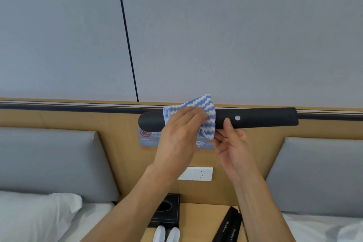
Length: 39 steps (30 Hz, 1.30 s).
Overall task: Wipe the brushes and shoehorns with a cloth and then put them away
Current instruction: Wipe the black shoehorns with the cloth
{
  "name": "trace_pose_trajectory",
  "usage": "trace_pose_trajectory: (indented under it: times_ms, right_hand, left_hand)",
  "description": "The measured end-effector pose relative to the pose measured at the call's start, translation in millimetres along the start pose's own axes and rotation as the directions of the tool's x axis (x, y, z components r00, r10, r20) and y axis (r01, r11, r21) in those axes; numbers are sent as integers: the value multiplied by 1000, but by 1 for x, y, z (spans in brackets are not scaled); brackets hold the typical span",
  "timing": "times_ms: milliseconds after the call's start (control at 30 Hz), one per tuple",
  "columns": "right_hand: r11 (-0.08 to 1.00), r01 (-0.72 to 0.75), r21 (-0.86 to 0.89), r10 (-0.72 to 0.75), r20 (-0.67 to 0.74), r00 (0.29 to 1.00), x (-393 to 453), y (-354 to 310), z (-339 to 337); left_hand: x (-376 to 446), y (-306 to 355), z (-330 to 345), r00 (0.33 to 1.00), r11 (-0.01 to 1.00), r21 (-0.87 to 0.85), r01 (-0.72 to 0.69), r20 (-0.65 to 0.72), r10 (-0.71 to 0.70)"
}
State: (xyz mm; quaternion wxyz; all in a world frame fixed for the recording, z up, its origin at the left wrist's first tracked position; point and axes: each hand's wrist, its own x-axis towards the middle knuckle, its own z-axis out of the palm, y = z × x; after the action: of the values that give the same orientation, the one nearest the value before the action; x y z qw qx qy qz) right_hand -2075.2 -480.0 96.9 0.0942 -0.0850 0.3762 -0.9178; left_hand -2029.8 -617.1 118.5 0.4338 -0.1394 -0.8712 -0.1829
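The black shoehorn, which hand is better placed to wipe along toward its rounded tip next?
Left, probably. The left hand already presses the striped cloth around the shoehorn beside that tip, while the right hand pinches the handle to steady it.

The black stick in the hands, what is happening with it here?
A person is wiping a black shoehorn held up in front of the headboard. The right hand pinches it near its middle, and the left hand presses a blue-and-white striped cloth around its rounded end. Below, on the bedside table, lie two black sleeves printed Shoehorn, a black tissue box and two white objects. Nothing looks put away yet.
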Motion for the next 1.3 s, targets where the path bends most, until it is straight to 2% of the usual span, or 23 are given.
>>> trace_pose_trajectory:
  times_ms: [167,300,433,600,700,833,1033,1167,1300]
  right_hand:
    - [998,28,59,-24,-56,998,0,-3,-6]
    - [998,41,46,-37,-88,995,2,-11,-12]
    - [999,34,-16,-35,-85,996,6,-16,-8]
    - [992,-15,-125,3,-97,995,12,-20,4]
    - [949,-74,-306,56,-68,996,14,-13,14]
    - [853,-118,-508,120,-28,992,14,-4,23]
    - [801,58,-595,103,232,967,14,-11,11]
    - [772,101,-628,112,290,951,14,-15,4]
    - [725,113,-679,83,248,965,14,-16,2]
  left_hand:
    - [-10,-31,-13,998,996,68,-50,40,48]
    - [-20,-62,-31,998,999,42,-31,58,29]
    - [-28,-78,-42,995,1000,-8,-12,97,13]
    - [-30,-64,-43,982,1000,3,-27,188,26]
    - [-23,-45,-35,975,998,-35,-56,215,62]
    - [-5,-24,-24,984,997,-43,-65,162,71]
    - [18,-15,-22,993,996,-84,-14,117,24]
    - [30,-11,-21,995,993,-114,-6,101,17]
    - [40,-4,-21,997,993,-116,-26,73,34]
